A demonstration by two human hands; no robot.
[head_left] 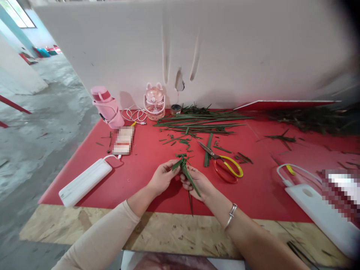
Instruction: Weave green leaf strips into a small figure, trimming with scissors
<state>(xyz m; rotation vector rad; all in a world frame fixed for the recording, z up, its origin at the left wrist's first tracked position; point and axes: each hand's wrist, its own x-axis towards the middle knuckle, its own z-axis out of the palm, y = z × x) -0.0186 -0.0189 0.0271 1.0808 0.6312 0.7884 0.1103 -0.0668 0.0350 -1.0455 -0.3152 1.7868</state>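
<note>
Between my two hands is a small figure of folded green leaf strips (184,165), with one long pointed strip slanting down to the right and another thin end hanging below. My left hand (164,177) is closed, thumb and fingers pinching its left side. On its right side, the fingers of my right hand (197,182) are closed round it, partly behind the leaf. Just beyond my right hand lie scissors (223,159) with yellow and red handles, their blades resting by a wide piece of leaf (208,150). Small green scraps (184,142) are scattered past my fingertips.
Long green leaf strips (197,122) lie along the back of the red tabletop (140,183). At back left stand a pink bottle (108,108) and a clear pink jug (154,103). White power banks (86,182) with cables rest at both sides. A pale panel (126,48) rises behind.
</note>
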